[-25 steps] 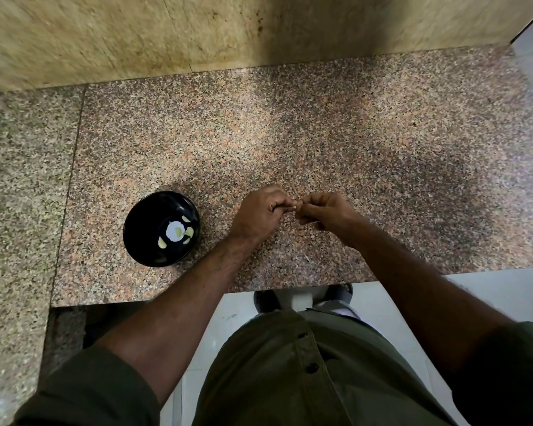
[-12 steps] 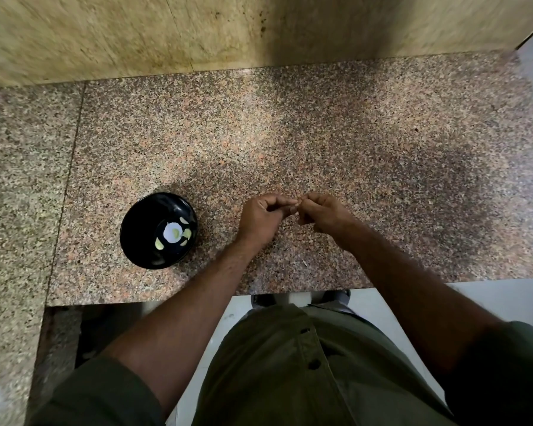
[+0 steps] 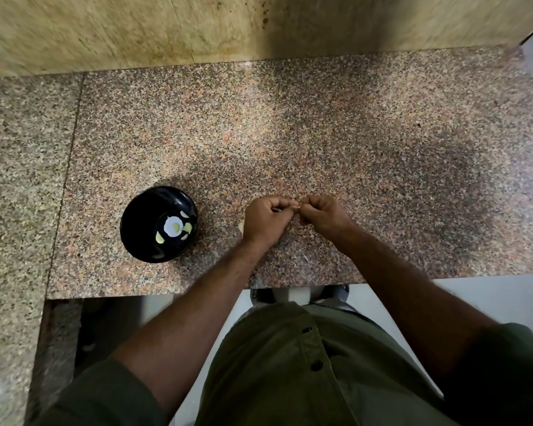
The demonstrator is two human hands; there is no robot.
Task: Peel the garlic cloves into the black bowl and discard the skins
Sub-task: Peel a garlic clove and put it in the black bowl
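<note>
— While both hands sit together over the near middle of the granite counter [image 3: 320,133], what do you read from them?

— I see the left hand [image 3: 266,221] and the right hand [image 3: 326,215] curled knuckle to knuckle, fingertips meeting on a small pale garlic clove [image 3: 296,206]. Both pinch it; most of it is hidden by the fingers.

— So which step is this?

— Peeling, I judge. I can't tell how much skin remains on it.

— And the black bowl [image 3: 142,210]?

— It stands to the left of the hands, apart from them, with a few pale peeled cloves [image 3: 185,227] on its bottom.

— What does the next move call for?

— I'd say working the skin loose with the fingertips, then carrying the bare clove left to drop it in the bowl, keeping the skin back to discard. Small pale scraps [image 3: 306,257] lie on the counter near the wrists.
</note>
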